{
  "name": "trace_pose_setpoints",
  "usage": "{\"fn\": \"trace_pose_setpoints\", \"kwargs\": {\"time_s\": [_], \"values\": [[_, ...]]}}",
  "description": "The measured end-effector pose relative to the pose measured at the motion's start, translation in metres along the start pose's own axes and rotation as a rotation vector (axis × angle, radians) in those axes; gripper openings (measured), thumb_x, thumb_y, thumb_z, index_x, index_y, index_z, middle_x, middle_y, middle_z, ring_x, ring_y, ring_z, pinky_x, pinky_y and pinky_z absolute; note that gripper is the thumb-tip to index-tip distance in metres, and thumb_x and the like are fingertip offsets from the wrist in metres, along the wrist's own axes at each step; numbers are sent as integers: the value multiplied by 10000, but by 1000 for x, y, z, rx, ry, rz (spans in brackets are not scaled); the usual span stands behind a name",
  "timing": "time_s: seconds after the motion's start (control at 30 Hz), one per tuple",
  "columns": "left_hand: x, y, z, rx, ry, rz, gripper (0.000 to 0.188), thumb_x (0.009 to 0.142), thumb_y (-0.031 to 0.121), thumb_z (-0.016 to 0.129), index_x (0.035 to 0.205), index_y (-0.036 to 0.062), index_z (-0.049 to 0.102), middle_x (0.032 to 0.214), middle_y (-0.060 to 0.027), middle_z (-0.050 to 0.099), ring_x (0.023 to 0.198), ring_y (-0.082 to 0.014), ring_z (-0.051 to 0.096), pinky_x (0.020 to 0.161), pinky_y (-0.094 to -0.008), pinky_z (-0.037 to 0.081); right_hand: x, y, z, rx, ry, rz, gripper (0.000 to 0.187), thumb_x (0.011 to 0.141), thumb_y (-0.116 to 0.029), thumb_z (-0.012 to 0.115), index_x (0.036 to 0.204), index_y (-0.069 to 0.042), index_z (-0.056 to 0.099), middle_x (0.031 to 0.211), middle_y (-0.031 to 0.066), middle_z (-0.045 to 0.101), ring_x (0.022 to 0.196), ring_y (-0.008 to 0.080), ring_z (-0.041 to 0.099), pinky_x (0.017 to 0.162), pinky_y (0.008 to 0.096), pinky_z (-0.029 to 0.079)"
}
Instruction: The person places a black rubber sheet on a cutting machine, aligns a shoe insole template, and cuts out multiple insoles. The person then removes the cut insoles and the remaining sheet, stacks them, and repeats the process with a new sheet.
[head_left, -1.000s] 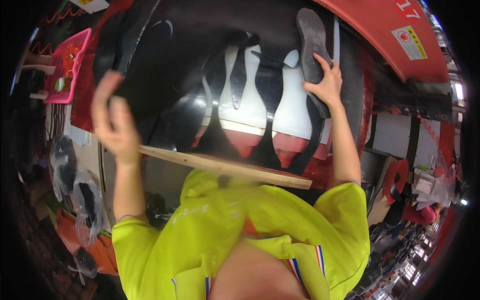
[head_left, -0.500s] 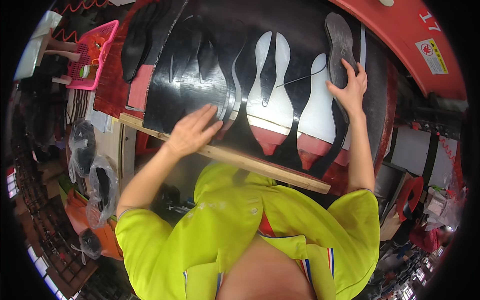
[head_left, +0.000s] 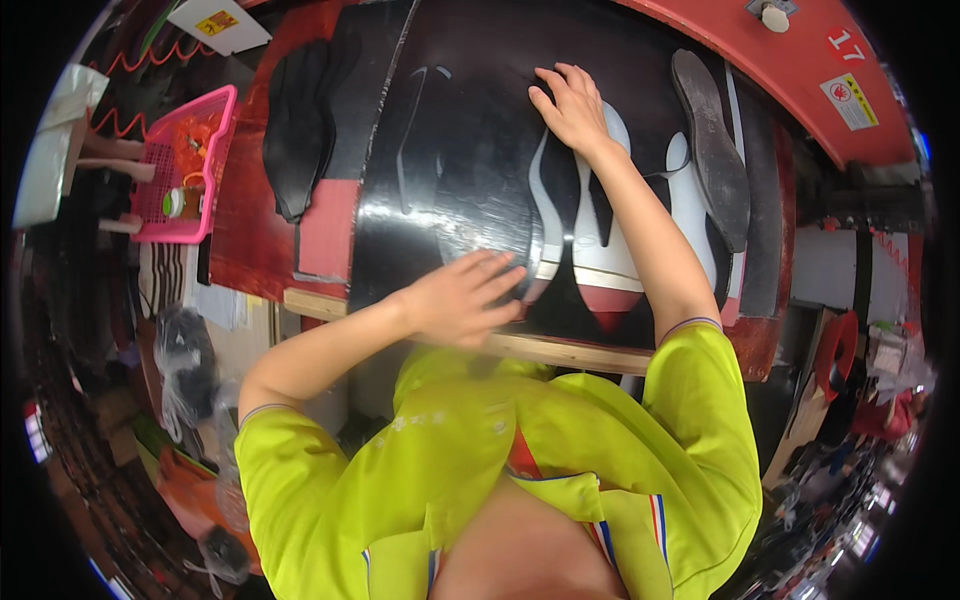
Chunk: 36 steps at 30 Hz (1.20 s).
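A glossy black sheet [head_left: 470, 110] with long sole-shaped cutouts lies on the table in front of me. Pale grey and red surface shows through the openings. My right hand [head_left: 575, 112] rests on its middle, fingers stretched out and holding nothing, with the forearm crossing a cutout. Over the near edge is my left hand [head_left: 462, 300], its fingers spread and empty; whether it touches the sheet I cannot tell. A dark grey shoe sole [head_left: 712, 150] lies at the right. Several black soles [head_left: 298, 140] are piled at the left.
A wooden strip [head_left: 560, 352] runs along the table's near edge. Beyond the sheet, a red machine beam [head_left: 790, 95] curves across the far right. On the left stands a pink basket [head_left: 208, 165] containing a small jar [head_left: 183, 203]; plastic-wrapped items hang below it.
My right hand has left the dark grey sole and moved left onto the middle of the sheet. My left hand has shifted right. The whole view has also shifted a little.
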<state>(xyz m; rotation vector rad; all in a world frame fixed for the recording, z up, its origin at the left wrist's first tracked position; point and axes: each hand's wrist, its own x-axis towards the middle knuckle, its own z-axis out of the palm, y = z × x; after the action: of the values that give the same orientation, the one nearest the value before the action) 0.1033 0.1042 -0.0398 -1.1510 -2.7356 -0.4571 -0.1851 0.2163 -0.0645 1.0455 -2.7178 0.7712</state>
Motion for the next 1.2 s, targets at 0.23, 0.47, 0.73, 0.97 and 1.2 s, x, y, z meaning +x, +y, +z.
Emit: {"fn": "trace_pose_setpoints", "kwargs": {"time_s": [0.23, 0.47, 0.73, 0.97, 1.2], "values": [[3, -25, 28, 12, 354, 158, 178, 816, 250, 634, 991, 215, 623, 1277, -53, 578, 1271, -329, 504, 1101, -512, 377, -1, 1, 18, 7, 106, -1, 456, 979, -450, 453, 1308, -173, 606, 1448, 163, 439, 1406, 368, 304, 1184, 473, 174], [-11, -46, -52, -701, 696, -10, 417, 771, -99, 614, 1143, 82, 667, 1292, -119, 622, 1305, -317, 515, 1128, -460, 366, 4, 1, 18, -63, 14, 101, 519, 1024, -503, 293, 1380, -234, 559, 1528, 76, 384, 1447, 298, 266, 1199, 448, 152], [-33, -72, -136, -854, 1514, -658, 291, 937, 11, 591, 1218, -23, 523, 1098, -137, 625, 1038, -222, 620, 971, -349, 485, 2, 2, 15, -155, -36, 83, 415, 1016, -392, 397, 1359, -240, 573, 1488, 53, 445, 1429, 272, 313, 1196, 418, 185], [-14, -108, -174, -973, 1626, -609, 313, 923, -24, 601, 1228, -48, 534, 1102, -203, 644, 977, -271, 663, 890, -385, 567, -4, 5, 27, -121, 132, 2, 390, 1016, -363, 421, 1355, -246, 575, 1486, 47, 445, 1422, 271, 324, 1193, 431, 198], [-19, -153, -172, -1110, 1608, -566, 374, 893, -49, 628, 1253, -1, 542, 1076, -164, 660, 971, -261, 671, 882, -393, 581, -1, -33, 0, 180, 332, -65, 367, 888, -288, 659, 1218, -129, 641, 1312, 103, 575, 1253, 307, 487, 1063, 410, 367]]}}
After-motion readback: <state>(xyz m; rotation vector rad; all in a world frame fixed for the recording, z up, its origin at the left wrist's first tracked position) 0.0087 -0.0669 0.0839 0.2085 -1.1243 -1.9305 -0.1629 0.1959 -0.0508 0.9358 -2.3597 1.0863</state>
